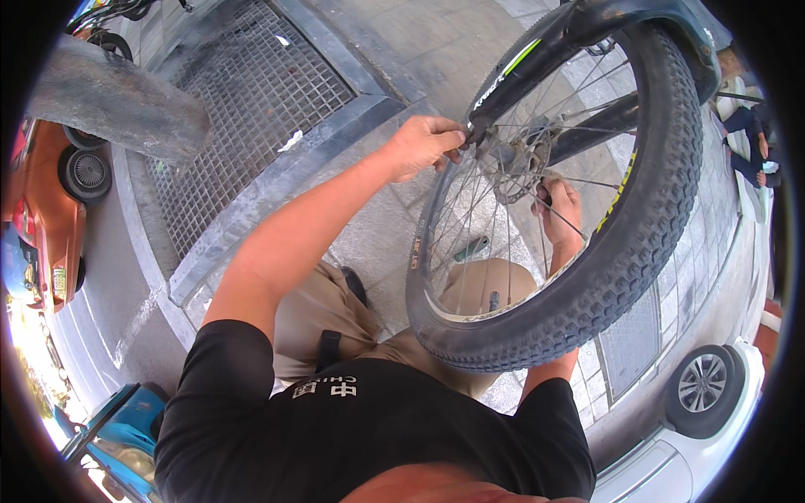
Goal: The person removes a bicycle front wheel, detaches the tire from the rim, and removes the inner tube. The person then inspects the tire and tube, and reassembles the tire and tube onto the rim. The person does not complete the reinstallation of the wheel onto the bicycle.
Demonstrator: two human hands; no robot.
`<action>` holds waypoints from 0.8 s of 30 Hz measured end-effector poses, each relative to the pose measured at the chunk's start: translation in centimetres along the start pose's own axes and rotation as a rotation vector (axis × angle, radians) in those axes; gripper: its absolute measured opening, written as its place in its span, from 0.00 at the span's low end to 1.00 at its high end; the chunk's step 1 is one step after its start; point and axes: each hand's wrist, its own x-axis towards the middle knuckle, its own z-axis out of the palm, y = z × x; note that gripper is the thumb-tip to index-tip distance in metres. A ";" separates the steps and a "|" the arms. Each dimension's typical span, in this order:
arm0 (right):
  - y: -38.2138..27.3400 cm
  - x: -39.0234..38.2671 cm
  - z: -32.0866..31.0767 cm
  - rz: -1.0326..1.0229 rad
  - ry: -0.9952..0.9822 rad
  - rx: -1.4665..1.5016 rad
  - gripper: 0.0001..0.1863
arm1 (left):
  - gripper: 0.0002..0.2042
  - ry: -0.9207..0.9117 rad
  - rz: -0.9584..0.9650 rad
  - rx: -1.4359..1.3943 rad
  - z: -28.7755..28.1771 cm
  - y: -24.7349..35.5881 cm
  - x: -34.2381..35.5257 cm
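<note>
Wheel [527, 159] right of centre in frame, set in the fork [527, 77]; left hand [430, 149] pinches at the fork's end, right hand [560, 216] curls near the hub [503, 154], hold unclear. Judged heavyish, stiff; best held by the knobbly tyre [549, 339], sparing thin spokes [587, 180].

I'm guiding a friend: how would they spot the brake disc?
Find the big knobbly bicycle tyre, right of centre. Look inside it, between the left hand and right hand, at the hub. The brake disc is the flat metal ring with cut-outs, unlike the rounded hub beside it.
</note>
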 end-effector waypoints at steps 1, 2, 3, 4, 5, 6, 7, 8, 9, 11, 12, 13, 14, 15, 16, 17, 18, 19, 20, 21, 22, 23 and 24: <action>0.1 0.0 -0.2 -0.002 -0.015 0.014 0.10 | 0.17 0.001 0.010 0.001 0.1 0.0 0.0; -0.8 -0.2 0.6 0.033 -0.075 0.017 0.08 | 0.17 0.004 0.012 -0.005 0.1 -0.1 0.1; -0.8 -0.2 1.0 0.018 -0.086 -0.032 0.07 | 0.17 0.009 0.014 -0.011 0.0 -0.1 0.2; -0.7 0.0 1.0 0.007 -0.089 -0.056 0.07 | 0.18 0.014 0.016 -0.017 -0.1 -0.2 0.2; -0.5 0.1 0.8 -0.002 -0.090 -0.081 0.07 | 0.18 0.002 0.013 -0.019 -0.1 -0.1 0.2; -0.3 0.2 0.2 0.008 -0.095 -0.086 0.08 | 0.18 -0.010 0.011 -0.022 -0.2 -0.1 0.2; -0.4 0.3 -0.9 0.018 -0.102 -0.092 0.09 | 0.18 -0.021 0.008 -0.025 -0.3 0.0 0.1; -0.3 0.6 -2.0 0.031 -0.113 -0.098 0.10 | 0.19 -0.027 -0.010 -0.043 -0.4 0.2 0.0; -0.2 0.6 -3.0 0.045 -0.126 -0.103 0.09 | 0.20 -0.030 -0.024 -0.062 -0.6 0.5 -0.3; -0.1 -0.1 -5.3 0.049 -0.103 -0.065 0.08 | 0.22 -0.056 -0.041 -0.155 -1.4 0.7 -0.7; 0.0 -0.5 -6.7 0.038 -0.080 -0.035 0.09 | 0.23 -0.083 -0.042 -0.226 -2.0 0.8 -0.7; 0.0 -1.0 -8.0 0.022 -0.050 -0.006 0.10 | 0.25 -0.110 -0.044 -0.297 -2.6 0.8 -0.8; 0.0 -1.4 -9.5 0.003 -0.019 0.020 0.11 | 0.25 -0.109 -0.030 -0.315 -2.9 1.1 -0.9; -0.2 -1.9 -10.7 -0.021 0.011 0.044 0.12 | 0.26 -0.107 -0.015 -0.330 -3.2 1.9 -1.2; -0.4 -2.5 -12.0 -0.060 0.045 0.065 0.14 | 0.26 -0.106 0.001 -0.344 -3.5 2.6 -1.5; -1.0 -3.1 -13.1 -0.117 0.081 0.089 0.16 | 0.26 -0.121 0.038 -0.331 -3.9 3.2 -1.8; -2.4 -3.7 -13.7 -0.178 0.115 0.101 0.18 | 0.26 -0.137 0.076 -0.315 -4.3 3.9 -2.0; -4.2 -4.9 -13.6 -0.271 0.155 0.095 0.19 | 0.27 -0.158 0.116 -0.294 -4.8 4.8 -2.0; -7.7 -6.6 -11.8 -0.402 0.214 0.041 0.16 | 0.25 -0.172 0.153 -0.263 -5.2 5.7 -2.5; -10.8 -8.8 -9.9 -0.538 0.206 0.040 0.14 | 0.24 -0.179 0.164 -0.250 -5.6 6.6 -3.2; -14.1 -10.6 -7.7 -0.672 0.184 0.038 0.13 | 0.24 -0.206 0.180 -0.238 -5.6 8.0 -3.9; -17.0 -12.2 -4.7 -0.812 0.075 0.076 0.12 | 0.22 -0.124 0.203 -0.256 -3.9 9.9 -5.9; -19.3 -13.2 -1.0 -0.960 0.201 -0.020 0.11 | 0.23 -0.178 0.245 -0.270 -3.4 11.7 -7.5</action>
